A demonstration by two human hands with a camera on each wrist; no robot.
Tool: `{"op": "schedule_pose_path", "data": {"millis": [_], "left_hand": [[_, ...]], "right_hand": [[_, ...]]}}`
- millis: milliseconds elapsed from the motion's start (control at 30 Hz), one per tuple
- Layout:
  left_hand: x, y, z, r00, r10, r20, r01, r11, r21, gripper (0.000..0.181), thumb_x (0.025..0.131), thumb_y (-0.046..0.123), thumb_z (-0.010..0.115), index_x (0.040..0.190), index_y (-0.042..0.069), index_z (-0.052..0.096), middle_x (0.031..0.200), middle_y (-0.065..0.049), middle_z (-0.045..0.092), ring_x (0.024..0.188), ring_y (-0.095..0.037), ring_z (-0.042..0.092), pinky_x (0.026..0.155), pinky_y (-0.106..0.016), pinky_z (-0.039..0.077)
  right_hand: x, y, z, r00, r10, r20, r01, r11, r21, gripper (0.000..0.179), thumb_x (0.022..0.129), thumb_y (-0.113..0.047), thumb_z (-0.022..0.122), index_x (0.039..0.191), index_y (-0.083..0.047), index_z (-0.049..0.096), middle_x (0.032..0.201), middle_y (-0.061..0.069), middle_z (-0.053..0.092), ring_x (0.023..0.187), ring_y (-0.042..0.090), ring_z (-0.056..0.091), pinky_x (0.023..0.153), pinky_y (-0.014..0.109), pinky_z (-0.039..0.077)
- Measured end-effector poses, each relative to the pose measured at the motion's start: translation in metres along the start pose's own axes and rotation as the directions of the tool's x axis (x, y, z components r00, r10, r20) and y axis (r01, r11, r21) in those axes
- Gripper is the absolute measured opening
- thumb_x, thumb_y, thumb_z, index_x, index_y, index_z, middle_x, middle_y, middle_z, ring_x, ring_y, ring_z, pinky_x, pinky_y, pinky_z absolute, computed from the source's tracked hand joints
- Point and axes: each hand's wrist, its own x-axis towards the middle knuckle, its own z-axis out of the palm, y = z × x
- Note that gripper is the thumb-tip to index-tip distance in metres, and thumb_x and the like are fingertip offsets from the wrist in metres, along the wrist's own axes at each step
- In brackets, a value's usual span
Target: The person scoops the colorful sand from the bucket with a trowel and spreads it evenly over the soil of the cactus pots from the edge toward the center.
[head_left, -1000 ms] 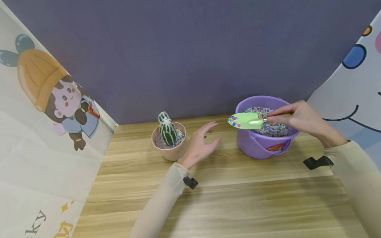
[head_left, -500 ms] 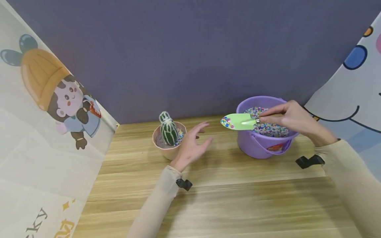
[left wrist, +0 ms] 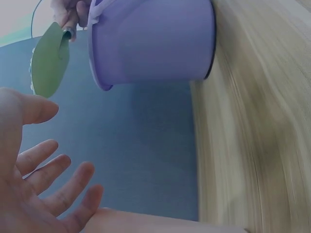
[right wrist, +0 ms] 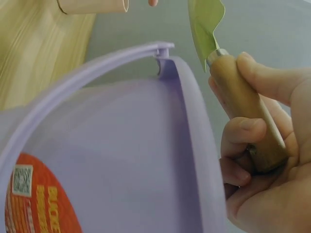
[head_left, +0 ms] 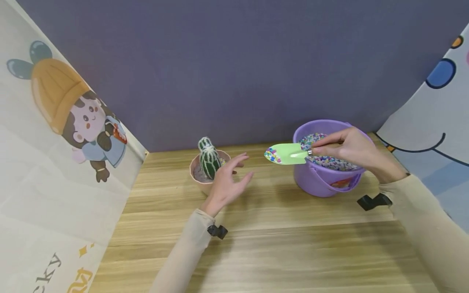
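Right of frame, right hand (head_left: pixel 348 148) grips trowel (head_left: pixel 293 154) with beads (head_left: pixel 272 155), near bucket (head_left: pixel 315 183). Lower centre, left hand (head_left: pixel 224 185), fingers loosely spread, empty, partly hides pot (head_left: pixel 198 179) from me.

1 head camera looks down from above — 2 nearer wrist views share the purple bucket (left wrist: pixel 155 43).

A flat, dark slate-purple backdrop with a fine woven look (head_left: pixel 234 73) rises behind a pale yellow-brown wood-grain table (head_left: pixel 278 256), whose streaks run mostly from side to side. On the left stands a creased white printed sheet (head_left: pixel 33 195), bearing a cartoon figure in an orange ribbed hat (head_left: pixel 88 118) and, lower down, grey lettering (head_left: pixel 47 270). On the right, a white printed panel (head_left: pixel 410 122) shows a black-outlined blue disc (head_left: pixel 441 74) and a curved black line (head_left: pixel 428 149). Soft shadows fall across the table.
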Motion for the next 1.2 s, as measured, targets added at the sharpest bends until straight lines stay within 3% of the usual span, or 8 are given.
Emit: {"op": "schedule_pose_path", "data": {"millis": [200, 400, 633, 867, 1100, 1200], "left_hand": [[-0.007, -0.002, -0.007, 0.998, 0.030, -0.061, -0.030, 1.000, -0.005, 0.051, 0.096, 0.024, 0.077, 0.144, 0.015, 0.065, 0.153, -0.003, 0.063, 0.117, -0.024, 0.072, 0.093, -0.040, 0.062], [-0.015, -0.009, -0.015, 0.989, 0.028, -0.142, -0.035, 0.998, -0.047, 0.044, 0.094, 0.018, 0.078, 0.137, 0.014, 0.069, 0.143, -0.005, 0.070, 0.109, -0.025, 0.072, 0.088, -0.044, 0.065], [-0.025, -0.015, -0.028, 0.979, 0.062, -0.196, -0.074, 0.996, -0.055, 0.043, 0.093, 0.014, 0.080, 0.134, 0.008, 0.070, 0.131, -0.014, 0.074, 0.108, -0.036, 0.073, 0.088, -0.049, 0.066], [-0.032, -0.026, -0.042, 0.966, 0.109, -0.233, -0.119, 0.992, -0.032, 0.037, 0.092, 0.009, 0.079, 0.127, 0.002, 0.071, 0.115, -0.024, 0.075, 0.098, -0.041, 0.072, 0.079, -0.049, 0.065], [-0.041, -0.044, -0.057, 0.947, 0.148, -0.285, -0.144, 0.989, 0.032, 0.025, 0.089, 0.005, 0.081, 0.114, 0.003, 0.076, 0.100, -0.015, 0.076, 0.086, -0.027, 0.071, 0.073, -0.037, 0.062], [-0.045, -0.052, -0.063, 0.940, 0.152, -0.307, -0.149, 0.988, 0.035, 0.022, 0.088, 0.003, 0.081, 0.110, 0.003, 0.076, 0.097, -0.012, 0.077, 0.083, -0.024, 0.071, 0.072, -0.039, 0.063]], "right_hand": [[0.003, -0.003, 0.010, 0.998, -0.057, 0.040, 0.055, 0.997, 0.054, 0.035, 0.093, -0.035, 0.084, 0.120, -0.013, 0.082, 0.105, -0.002, 0.084, 0.092, 0.002, 0.076, 0.078, 0.020, 0.061], [0.008, -0.007, 0.020, 0.989, -0.139, 0.060, 0.136, 0.990, 0.046, 0.030, 0.096, -0.030, 0.082, 0.119, -0.011, 0.082, 0.107, 0.001, 0.084, 0.092, -0.002, 0.075, 0.077, 0.019, 0.060], [0.012, -0.015, 0.030, 0.993, -0.087, 0.085, 0.083, 0.995, 0.048, 0.030, 0.094, -0.042, 0.083, 0.116, -0.021, 0.084, 0.110, -0.004, 0.083, 0.099, 0.001, 0.076, 0.083, 0.016, 0.058], [0.018, -0.021, 0.038, 0.986, -0.140, 0.093, 0.135, 0.989, 0.060, 0.028, 0.094, -0.039, 0.083, 0.113, -0.018, 0.085, 0.109, -0.002, 0.083, 0.096, 0.001, 0.075, 0.083, 0.015, 0.058], [0.024, -0.027, 0.048, 0.984, -0.143, 0.108, 0.135, 0.988, 0.074, 0.026, 0.094, -0.039, 0.083, 0.111, -0.020, 0.085, 0.106, -0.003, 0.084, 0.095, 0.006, 0.075, 0.080, 0.017, 0.056], [0.027, -0.030, 0.052, 0.982, -0.140, 0.129, 0.129, 0.988, 0.089, 0.029, 0.093, -0.039, 0.083, 0.113, -0.018, 0.085, 0.107, 0.001, 0.084, 0.083, 0.006, 0.071, 0.069, 0.021, 0.053]]}}
